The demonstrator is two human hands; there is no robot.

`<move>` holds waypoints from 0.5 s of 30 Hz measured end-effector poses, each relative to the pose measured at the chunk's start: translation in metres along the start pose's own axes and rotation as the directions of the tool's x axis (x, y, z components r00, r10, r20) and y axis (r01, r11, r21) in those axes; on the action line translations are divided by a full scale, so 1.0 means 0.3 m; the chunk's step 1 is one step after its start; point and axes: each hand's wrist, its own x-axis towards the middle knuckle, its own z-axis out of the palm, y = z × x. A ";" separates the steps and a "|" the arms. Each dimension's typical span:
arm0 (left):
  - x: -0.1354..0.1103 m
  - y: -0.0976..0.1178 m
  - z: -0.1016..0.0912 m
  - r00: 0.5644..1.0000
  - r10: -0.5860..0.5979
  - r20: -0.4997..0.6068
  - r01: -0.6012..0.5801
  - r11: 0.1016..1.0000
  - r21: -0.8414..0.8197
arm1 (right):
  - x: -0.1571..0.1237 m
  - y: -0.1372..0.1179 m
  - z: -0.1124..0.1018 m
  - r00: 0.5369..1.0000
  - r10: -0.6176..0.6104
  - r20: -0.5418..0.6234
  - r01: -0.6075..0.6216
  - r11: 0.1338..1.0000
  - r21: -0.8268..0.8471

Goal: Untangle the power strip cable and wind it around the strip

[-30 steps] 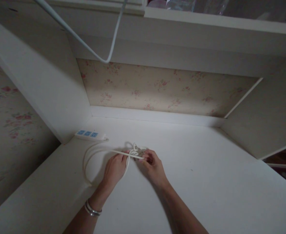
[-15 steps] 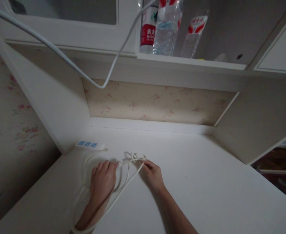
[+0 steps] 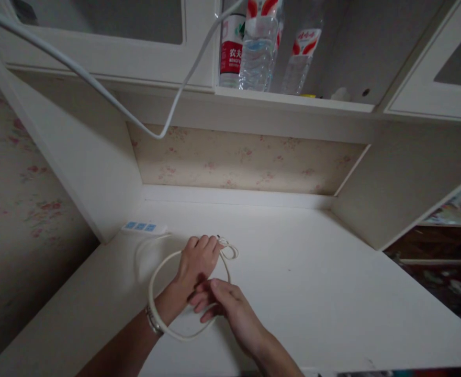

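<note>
A white power strip [image 3: 144,227] with blue sockets lies at the left back of the white desk [image 3: 312,283]. Its white cord [image 3: 163,272] loops over the desk and around my left wrist. My left hand [image 3: 197,259] is closed on the cord at a small knotted coil [image 3: 228,250]. My right hand [image 3: 222,303] sits just in front of it, fingers curled on the near part of the cord loop.
A second white cable [image 3: 108,97] hangs across the upper left. Three plastic bottles [image 3: 259,44] stand in an open cabinet shelf above. White side panels wall the desk on the left [image 3: 77,146] and right [image 3: 406,188]. Floral wallpaper backs the nook.
My left hand has slid forward through the cord loop to the knot, so the loop now circles its wrist. My right hand left the knot and drew back toward me onto the loop.
</note>
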 end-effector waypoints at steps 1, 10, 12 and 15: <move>0.014 0.023 0.010 0.997 0.073 0.023 -0.072 0.997 -0.026 | -0.010 -0.013 0.030 0.998 0.001 0.068 -0.001 1.000 0.007; 0.080 0.155 0.084 0.864 0.495 0.093 -0.470 0.858 -0.207 | -0.030 0.000 0.071 0.981 -0.190 -0.043 0.119 0.763 -0.636; 0.086 0.170 0.099 0.833 0.547 0.089 -0.522 0.828 -0.206 | -0.027 0.013 0.045 0.966 -0.250 -0.067 0.098 0.594 -0.799; 0.085 0.197 0.117 0.817 0.574 0.065 -0.547 0.805 -0.229 | -0.038 0.032 0.014 0.957 -0.286 0.041 0.167 0.432 -0.886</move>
